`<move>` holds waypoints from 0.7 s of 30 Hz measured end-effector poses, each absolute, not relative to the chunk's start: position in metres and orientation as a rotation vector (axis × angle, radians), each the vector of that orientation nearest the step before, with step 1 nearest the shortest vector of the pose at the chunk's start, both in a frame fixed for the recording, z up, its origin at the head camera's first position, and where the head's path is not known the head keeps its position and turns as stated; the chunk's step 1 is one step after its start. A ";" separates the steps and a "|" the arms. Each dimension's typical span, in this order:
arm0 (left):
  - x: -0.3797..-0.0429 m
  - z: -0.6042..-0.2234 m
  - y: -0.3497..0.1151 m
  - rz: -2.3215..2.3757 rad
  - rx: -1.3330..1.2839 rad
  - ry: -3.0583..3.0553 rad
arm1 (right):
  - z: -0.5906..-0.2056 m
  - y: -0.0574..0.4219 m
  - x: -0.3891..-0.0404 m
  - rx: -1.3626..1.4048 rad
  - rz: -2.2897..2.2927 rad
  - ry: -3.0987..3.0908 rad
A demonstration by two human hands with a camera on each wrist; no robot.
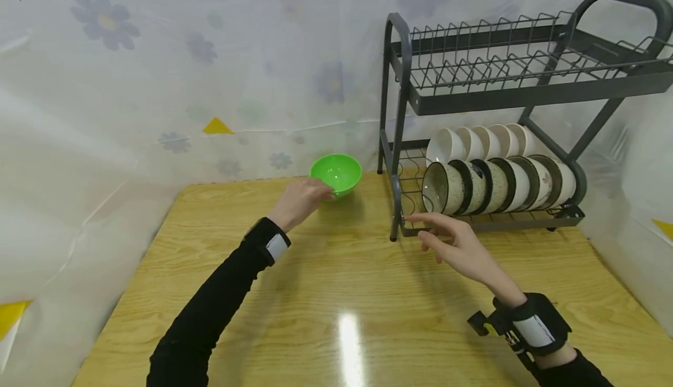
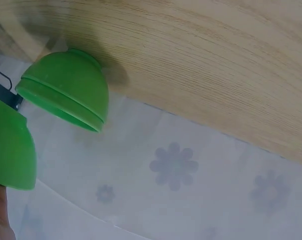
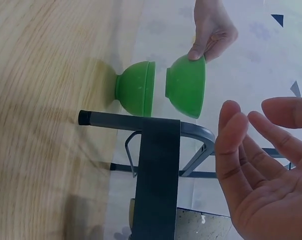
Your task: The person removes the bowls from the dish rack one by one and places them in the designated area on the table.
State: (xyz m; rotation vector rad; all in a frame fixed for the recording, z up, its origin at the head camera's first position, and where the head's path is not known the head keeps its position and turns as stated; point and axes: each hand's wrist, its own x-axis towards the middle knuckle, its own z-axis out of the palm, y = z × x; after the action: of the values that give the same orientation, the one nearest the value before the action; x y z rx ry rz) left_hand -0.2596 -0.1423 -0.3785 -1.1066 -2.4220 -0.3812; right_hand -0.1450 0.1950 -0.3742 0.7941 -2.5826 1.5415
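Note:
My left hand (image 1: 302, 201) pinches the rim of a green bowl (image 1: 336, 170) near the table's back edge, left of the rack. In the right wrist view this held bowl (image 3: 187, 86) hangs upright, a small gap above a second green bowl (image 3: 133, 89). That lower bowl stands on the table; a line runs round it just below the rim. From the head it is mostly hidden beneath the held one. My right hand (image 1: 460, 249) holds nothing, its fingers loosely bent, near the front left corner of the dark dish rack (image 1: 541, 96).
On the rack's lower tier, several speckled and dark-rimmed bowls (image 1: 444, 189) stand on edge in front of several white bowls (image 1: 446, 145). The upper tier is bare wire. A floral plastic sheet (image 1: 236, 71) hangs behind the wooden table (image 1: 326, 282).

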 end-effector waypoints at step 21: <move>-0.278 -0.390 -0.133 -0.331 -0.831 -2.571 | -0.384 0.201 -0.142 0.747 1.557 -2.565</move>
State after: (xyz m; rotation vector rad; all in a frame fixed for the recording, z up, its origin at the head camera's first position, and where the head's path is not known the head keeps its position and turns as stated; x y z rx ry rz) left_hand -0.2783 -0.1329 -0.3902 -0.8311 -2.5705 -0.3313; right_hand -0.1416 0.2014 -0.3838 0.7465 -2.5645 1.5568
